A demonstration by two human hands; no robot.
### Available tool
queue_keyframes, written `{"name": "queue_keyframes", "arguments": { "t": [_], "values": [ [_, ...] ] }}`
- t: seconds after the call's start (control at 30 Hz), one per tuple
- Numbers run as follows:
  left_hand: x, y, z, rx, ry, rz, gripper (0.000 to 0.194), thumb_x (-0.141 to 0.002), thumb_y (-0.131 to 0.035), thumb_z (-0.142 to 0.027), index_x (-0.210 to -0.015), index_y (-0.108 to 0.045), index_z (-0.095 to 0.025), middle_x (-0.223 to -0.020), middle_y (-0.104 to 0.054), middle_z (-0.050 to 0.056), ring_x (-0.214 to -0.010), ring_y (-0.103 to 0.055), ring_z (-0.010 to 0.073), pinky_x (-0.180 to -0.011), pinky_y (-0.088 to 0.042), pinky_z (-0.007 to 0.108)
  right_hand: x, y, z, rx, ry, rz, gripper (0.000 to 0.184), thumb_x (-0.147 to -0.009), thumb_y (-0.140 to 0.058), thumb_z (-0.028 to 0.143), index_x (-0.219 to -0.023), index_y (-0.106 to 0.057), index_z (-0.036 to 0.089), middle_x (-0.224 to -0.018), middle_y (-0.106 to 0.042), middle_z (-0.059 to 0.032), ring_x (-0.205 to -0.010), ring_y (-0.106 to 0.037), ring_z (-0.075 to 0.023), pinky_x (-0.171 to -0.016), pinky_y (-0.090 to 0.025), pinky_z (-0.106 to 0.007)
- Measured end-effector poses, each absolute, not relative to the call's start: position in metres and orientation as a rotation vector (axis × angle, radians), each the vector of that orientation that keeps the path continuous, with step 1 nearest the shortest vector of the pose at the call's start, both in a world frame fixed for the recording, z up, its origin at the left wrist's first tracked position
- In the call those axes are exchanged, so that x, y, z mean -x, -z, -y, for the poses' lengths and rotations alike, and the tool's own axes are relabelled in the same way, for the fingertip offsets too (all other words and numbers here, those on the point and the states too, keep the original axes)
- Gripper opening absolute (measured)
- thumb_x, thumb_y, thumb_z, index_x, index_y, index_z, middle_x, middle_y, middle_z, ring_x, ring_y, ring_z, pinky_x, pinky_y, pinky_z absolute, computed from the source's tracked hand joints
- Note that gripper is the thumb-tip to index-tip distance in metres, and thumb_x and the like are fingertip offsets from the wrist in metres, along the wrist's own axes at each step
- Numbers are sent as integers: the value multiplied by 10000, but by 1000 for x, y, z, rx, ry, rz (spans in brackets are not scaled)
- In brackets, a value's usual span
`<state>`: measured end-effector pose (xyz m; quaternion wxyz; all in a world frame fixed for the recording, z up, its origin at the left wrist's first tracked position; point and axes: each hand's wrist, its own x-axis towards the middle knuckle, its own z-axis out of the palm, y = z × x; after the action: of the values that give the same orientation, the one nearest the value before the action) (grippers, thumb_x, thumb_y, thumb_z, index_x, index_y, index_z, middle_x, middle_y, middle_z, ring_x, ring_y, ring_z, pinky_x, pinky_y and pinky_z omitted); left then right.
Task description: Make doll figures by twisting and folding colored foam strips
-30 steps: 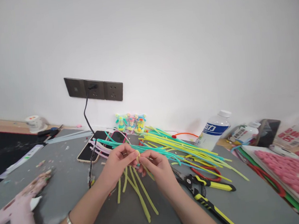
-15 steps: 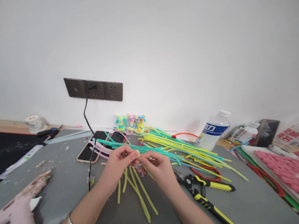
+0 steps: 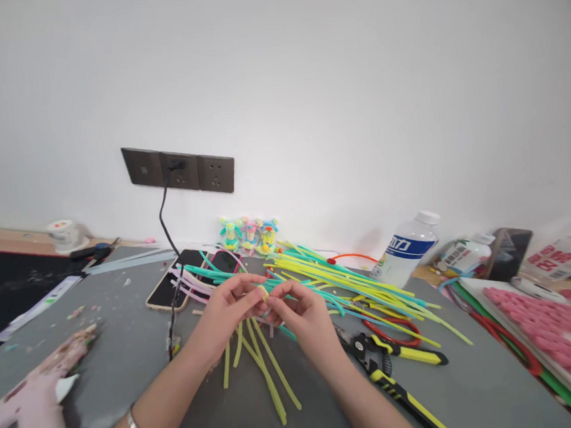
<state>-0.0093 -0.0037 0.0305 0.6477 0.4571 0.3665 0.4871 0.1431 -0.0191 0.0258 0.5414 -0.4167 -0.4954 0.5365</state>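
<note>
My left hand (image 3: 236, 303) is closed, its thumb and fingertips pinching a small curled yellow pipe cleaner (image 3: 264, 293). Close on its right, the fingertips of my right hand (image 3: 301, 311) are pinched at the same small piece. Part of that piece is hidden by the fingers. Beneath the hands, several yellow-green pipe cleaners (image 3: 263, 369) fan out on the grey work surface (image 3: 208, 420). Behind the hands lie a bundle of teal pipe cleaners (image 3: 205, 273) and a pile of yellow ones (image 3: 341, 277).
Pliers with yellow-black handles (image 3: 402, 353) lie right of my right forearm. A bottle (image 3: 408, 250) stands at the back right. Three small pipe-cleaner figures (image 3: 250, 236) are against the wall. Phones (image 3: 178, 280), a black cable (image 3: 162, 218) and a pink glue gun (image 3: 39, 402) are leftward.
My right fingertips have shifted slightly at the small yellow piece and are a little more curled. The left hand and the things on the table stay nearly the same.
</note>
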Motion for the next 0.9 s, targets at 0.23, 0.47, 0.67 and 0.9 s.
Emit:
{"name": "queue_keyframes", "arguments": {
  "t": [0.23, 0.47, 0.67, 0.9],
  "values": [
    [12, -33, 2, -1171, -1063, -829, 199, -781, -745, -356, -789, -681, -168, -668, -633, -9, -633, -607, 126, -652, -518, 247, -146, -23, 15, 964, -1344, 1249, 329, -727, -757, 499, -740, -629, 195, -578, -635, 17, -499, -612, -150, -470, -482, -252],
    [11, -35, 4, -1142, -1129, -847, 254, -770, -750, -385, -739, -608, -177, -667, -579, -30, -637, -594, 126, -650, -517, 251, -147, -25, 21, 1039, -866, 1563, 116, -841, -671, 320, -843, -673, 204, -759, -673, -22, -631, -620, -160, -590, -497, -273],
    [11, -34, 2, -1174, -1116, -864, 234, -777, -745, -378, -756, -622, -179, -662, -572, -27, -643, -549, 117, -632, -490, 225, -153, -28, 21, 1031, -426, 1781, 84, -892, -607, 171, -863, -674, 214, -785, -660, -30, -676, -580, -159, -605, -466, -265],
    [11, -35, 3, -1103, -1000, -857, 265, -754, -750, -412, -745, -637, -173, -738, -623, 11, -709, -571, 144, -636, -474, 241, -165, -32, 16, 1058, -235, 1824, 111, -921, -589, 207, -849, -671, 225, -787, -643, -39, -711, -627, -174, -617, -494, -273]
  ]
}}
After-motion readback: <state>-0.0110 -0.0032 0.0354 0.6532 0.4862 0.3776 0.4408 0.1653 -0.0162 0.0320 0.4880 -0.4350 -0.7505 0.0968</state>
